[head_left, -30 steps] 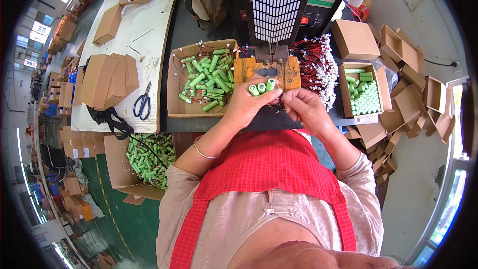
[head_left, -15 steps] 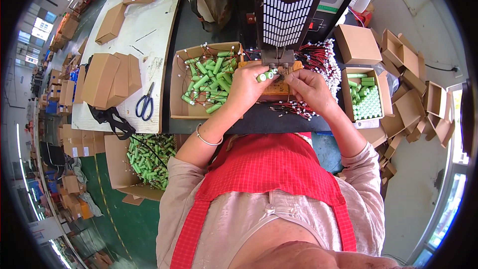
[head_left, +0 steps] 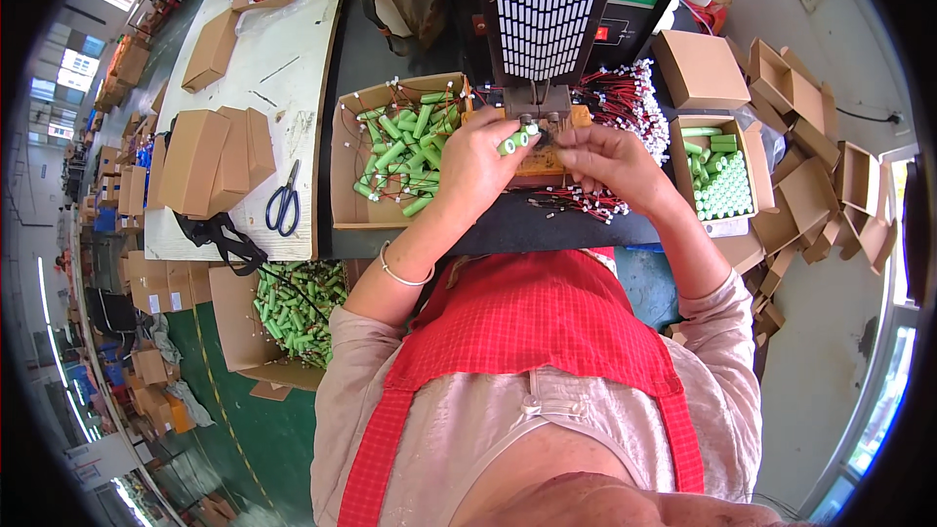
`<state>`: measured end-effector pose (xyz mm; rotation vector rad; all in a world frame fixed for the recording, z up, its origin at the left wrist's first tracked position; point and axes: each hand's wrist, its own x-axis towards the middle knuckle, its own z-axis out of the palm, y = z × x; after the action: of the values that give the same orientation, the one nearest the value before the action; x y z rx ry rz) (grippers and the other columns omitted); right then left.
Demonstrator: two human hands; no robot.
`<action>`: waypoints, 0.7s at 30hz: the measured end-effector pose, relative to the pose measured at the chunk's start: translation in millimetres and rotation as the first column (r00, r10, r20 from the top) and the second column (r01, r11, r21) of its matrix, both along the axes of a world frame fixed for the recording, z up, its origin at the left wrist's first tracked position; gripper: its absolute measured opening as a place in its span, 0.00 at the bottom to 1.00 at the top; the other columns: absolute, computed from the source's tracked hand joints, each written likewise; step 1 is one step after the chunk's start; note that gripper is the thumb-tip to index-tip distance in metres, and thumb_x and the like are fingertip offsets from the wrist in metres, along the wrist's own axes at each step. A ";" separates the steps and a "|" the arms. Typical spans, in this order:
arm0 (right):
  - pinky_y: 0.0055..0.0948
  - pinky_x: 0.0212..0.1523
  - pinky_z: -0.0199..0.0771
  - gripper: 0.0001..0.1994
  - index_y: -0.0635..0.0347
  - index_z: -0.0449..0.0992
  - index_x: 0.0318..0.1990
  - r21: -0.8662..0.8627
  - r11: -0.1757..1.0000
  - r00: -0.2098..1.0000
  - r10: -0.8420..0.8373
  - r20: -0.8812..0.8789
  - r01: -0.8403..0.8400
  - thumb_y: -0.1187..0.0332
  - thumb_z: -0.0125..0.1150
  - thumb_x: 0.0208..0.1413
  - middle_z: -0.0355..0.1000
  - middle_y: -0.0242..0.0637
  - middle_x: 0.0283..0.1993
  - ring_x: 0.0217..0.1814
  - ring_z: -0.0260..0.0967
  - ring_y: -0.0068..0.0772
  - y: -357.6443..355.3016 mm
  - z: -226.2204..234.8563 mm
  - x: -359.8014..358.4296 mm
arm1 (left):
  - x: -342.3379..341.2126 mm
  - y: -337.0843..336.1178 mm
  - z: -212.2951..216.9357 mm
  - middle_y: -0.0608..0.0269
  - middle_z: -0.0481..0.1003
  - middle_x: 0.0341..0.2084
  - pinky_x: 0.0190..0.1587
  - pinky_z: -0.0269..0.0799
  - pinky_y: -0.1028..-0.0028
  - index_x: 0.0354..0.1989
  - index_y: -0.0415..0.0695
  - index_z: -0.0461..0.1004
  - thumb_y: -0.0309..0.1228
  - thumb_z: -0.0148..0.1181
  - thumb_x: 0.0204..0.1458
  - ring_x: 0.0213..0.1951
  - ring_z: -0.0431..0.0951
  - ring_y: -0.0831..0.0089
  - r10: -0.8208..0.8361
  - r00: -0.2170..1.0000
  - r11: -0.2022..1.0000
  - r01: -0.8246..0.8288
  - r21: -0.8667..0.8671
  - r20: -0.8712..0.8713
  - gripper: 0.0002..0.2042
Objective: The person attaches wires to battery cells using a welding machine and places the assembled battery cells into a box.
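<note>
My left hand (head_left: 470, 164) is closed around a pair of green cylindrical battery cells (head_left: 514, 142), their pale ends facing me. It holds them just under the tip of a black spot-welding machine (head_left: 545, 29), over an orange-brown block (head_left: 543, 172). My right hand (head_left: 617, 166) is beside them, thumb and fingers pinched close to the electrodes; what lies between these fingertips is too small to make out. Red and black wire leads with white connectors (head_left: 632, 117) are heaped behind and below my right hand.
Left of my hands, a cardboard box (head_left: 344, 207) holds green cells with wires; a larger carton (head_left: 232, 332) of them stands lower. A small box (head_left: 691, 211) of bare cells sits right. Scissors (head_left: 284, 207) lie on the white board. Empty cartons (head_left: 793, 102) pile up at right.
The view has shifted slightly. Both hands stay by the electrodes; the cells have tilted a little, and my right hand's fingers have moved slightly, still pinched.
</note>
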<state>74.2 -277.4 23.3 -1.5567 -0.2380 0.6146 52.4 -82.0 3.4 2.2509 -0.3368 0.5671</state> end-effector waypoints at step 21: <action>0.25 0.20 0.65 0.05 0.64 0.74 0.33 -0.040 0.950 0.472 -0.116 0.874 0.309 0.74 0.59 0.48 0.66 0.37 0.20 0.20 0.67 0.31 24.6 -30.4 -16.1 | -11.3 5.2 -3.2 0.63 0.76 0.24 0.28 0.68 0.80 0.38 0.33 0.74 0.26 0.63 0.45 0.24 0.72 0.81 -0.182 0.893 0.858 -0.061 -0.511 -0.411 0.13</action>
<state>58.1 -252.8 -7.0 -1.9515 -0.7519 -0.4487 41.1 -76.8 0.2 1.7653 -0.0110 0.0659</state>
